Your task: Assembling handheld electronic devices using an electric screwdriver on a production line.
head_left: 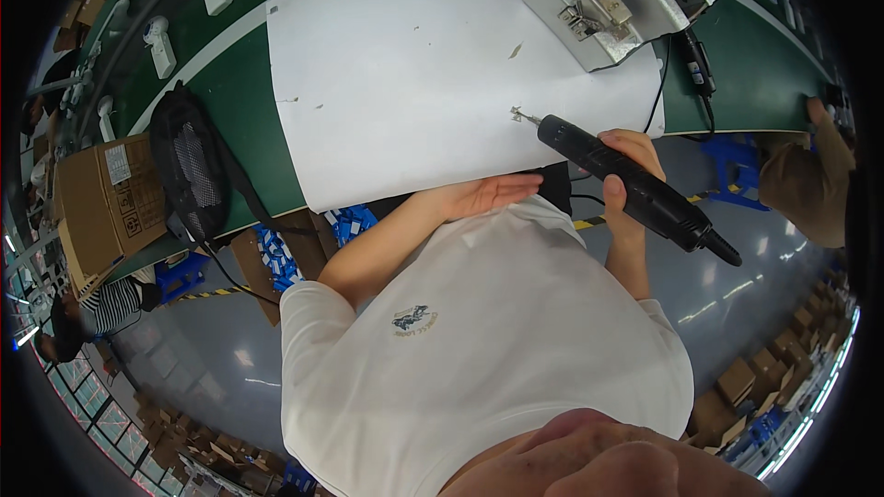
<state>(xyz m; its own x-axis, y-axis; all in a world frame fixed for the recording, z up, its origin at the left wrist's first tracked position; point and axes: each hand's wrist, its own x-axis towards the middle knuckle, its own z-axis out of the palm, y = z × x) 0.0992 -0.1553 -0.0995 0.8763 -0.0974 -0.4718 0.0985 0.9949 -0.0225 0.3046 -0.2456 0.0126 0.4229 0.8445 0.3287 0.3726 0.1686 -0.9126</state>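
Note:
My right hand [633,155] is closed around a black electric screwdriver [603,161]. Its thin bit points left over the white sheet [396,64], at a small metallic piece [516,114]; whether they touch I cannot tell. My left hand [488,195] lies at the sheet's near edge, in front of my body, with its fingers stretched out and nothing seen in it. Beyond the screwdriver, at the far right of the sheet, stands a bent sheet-metal fixture [589,14] with a metal block mounted on its face.
A second black handheld tool [695,64] with a cord lies right of the fixture. On the green table's left are a black bag [189,166] and a cardboard box [110,202]. Small blue packets [278,258] fill a carton below the table edge. Another person [806,179] is at the right.

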